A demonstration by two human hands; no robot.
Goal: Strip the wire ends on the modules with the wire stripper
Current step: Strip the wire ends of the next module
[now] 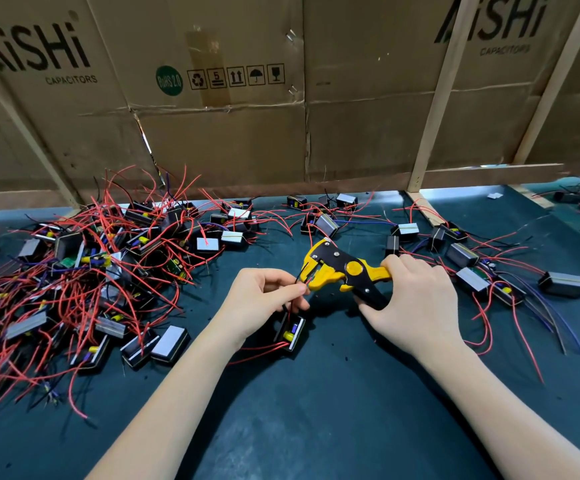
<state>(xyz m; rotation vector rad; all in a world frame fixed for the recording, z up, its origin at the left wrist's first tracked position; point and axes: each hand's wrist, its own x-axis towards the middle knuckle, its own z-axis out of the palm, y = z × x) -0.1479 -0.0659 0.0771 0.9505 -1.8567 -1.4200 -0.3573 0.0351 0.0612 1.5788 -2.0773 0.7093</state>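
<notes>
At mid-table, just in front of the person, one module (290, 332) hung low under the left hand (264, 299), its wire (293, 291) pinched between thumb and fingertips and led up to the mouth of the stripper (342, 270). The right hand (416, 296) was clenched round the stripper's handles, the tool's head pointing left toward the wire end. Whether the end had been bared yet could not be told; the jaws hid it.

By my judgement the job was early or at most midway. A large tangled pile (84, 271) of modules with red leads lay to the left, apparently waiting, and a thinner scatter (472, 265) lay to the right, possibly the finished ones, though their wire tips were too small to read.

As for room, the green mat (316, 410) between and below the forearms gave open space to work. Loose red wires trailed close on both sides and could snag a sleeve or the tool. A cardboard wall (229, 133) on wooden slats closed off the back, well beyond the hands.
</notes>
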